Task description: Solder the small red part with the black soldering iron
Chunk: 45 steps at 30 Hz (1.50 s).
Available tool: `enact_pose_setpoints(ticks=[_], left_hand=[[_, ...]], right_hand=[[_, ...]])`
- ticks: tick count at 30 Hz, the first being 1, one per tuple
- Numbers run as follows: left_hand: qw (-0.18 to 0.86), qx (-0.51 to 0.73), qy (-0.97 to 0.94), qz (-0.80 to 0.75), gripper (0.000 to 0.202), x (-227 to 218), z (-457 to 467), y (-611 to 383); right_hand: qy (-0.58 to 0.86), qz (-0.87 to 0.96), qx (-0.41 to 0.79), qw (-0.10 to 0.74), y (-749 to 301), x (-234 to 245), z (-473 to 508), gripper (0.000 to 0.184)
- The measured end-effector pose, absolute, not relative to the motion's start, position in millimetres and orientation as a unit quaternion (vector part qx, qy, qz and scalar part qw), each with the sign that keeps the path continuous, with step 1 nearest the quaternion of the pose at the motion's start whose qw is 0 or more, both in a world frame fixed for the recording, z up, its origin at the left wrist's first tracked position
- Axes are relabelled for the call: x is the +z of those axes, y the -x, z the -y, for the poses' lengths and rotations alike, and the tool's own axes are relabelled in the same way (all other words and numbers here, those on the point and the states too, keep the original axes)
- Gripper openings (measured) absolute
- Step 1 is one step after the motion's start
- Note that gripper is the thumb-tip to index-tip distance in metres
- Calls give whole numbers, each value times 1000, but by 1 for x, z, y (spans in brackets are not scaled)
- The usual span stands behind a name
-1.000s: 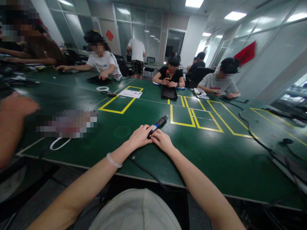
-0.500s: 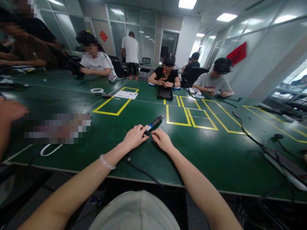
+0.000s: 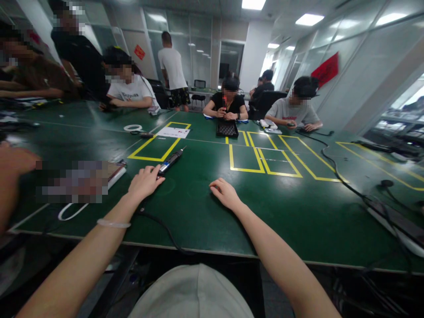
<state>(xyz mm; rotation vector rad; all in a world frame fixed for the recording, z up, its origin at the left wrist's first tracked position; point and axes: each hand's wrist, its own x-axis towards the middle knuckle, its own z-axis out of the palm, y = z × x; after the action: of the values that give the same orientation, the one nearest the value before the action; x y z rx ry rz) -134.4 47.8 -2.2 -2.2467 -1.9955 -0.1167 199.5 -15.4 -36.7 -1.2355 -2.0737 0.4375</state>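
Electric screwdriver [image 3: 171, 161]: in from the desk [image 3: 198, 221]'s near edge, pointing toward the far one; lying flat? hard to tell
Left hand [image 3: 145, 183]: nearer, wrapped round its rear
Right hand [image 3: 226, 194]: well apart, relaxed, empty

A single camera on the wearer's head looks forward and down from the near edge of a broad, smooth dark-green table [image 3: 298, 221]. The bare left hand [image 3: 145, 182] and bare right hand [image 3: 225, 193] lie close to it, mid-frame. The wide view reaches across to a pale glass-panelled wall [image 3: 198, 35] and white rectangular ceiling lights [image 3: 253, 4], the horizon leaning slightly.
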Motion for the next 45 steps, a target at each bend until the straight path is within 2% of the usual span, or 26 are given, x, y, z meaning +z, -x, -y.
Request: enact_pose_setpoints(ticks=[6, 12, 18, 25, 28, 30, 33, 35, 37, 41, 45], left_hand=[[63, -50, 698, 711, 58, -2, -61, 182], [134, -72, 685, 713, 52, 3, -50, 182], [95, -76, 682, 721, 34, 6, -45, 176], [96, -79, 653, 747, 35, 7, -41, 168], [94, -141, 654, 737, 40, 12, -42, 161], [6, -221, 669, 709, 39, 15, -43, 149], [-292, -338, 674, 588, 44, 18, -41, 111], [-451, -353, 655, 493, 50, 18, -35, 78], [-546, -326, 644, 426, 54, 18, -26, 44], [-626, -281, 641, 345, 55, 18, -12, -3], [-598, -260, 684, 329, 58, 10, -6, -17]], right_hand=[[475, 795, 169, 337, -199, -39, 14, 16], [473, 799, 167, 333, -199, -37, 14, 18], [471, 799, 167, 334, -199, -37, 14, 19], [471, 798, 166, 336, -199, -38, 14, 19], [471, 795, 172, 340, -198, -39, 13, 18], [470, 789, 182, 350, -198, -40, 11, 18], [467, 767, 224, 380, -200, -44, 8, 20], [462, 735, 289, 403, -201, -46, 6, 25], [450, 692, 371, 426, -202, -45, 4, 30], [405, 612, 506, 454, -202, -39, 6, 41], [355, 558, 608, 439, -199, -36, 10, 45]])
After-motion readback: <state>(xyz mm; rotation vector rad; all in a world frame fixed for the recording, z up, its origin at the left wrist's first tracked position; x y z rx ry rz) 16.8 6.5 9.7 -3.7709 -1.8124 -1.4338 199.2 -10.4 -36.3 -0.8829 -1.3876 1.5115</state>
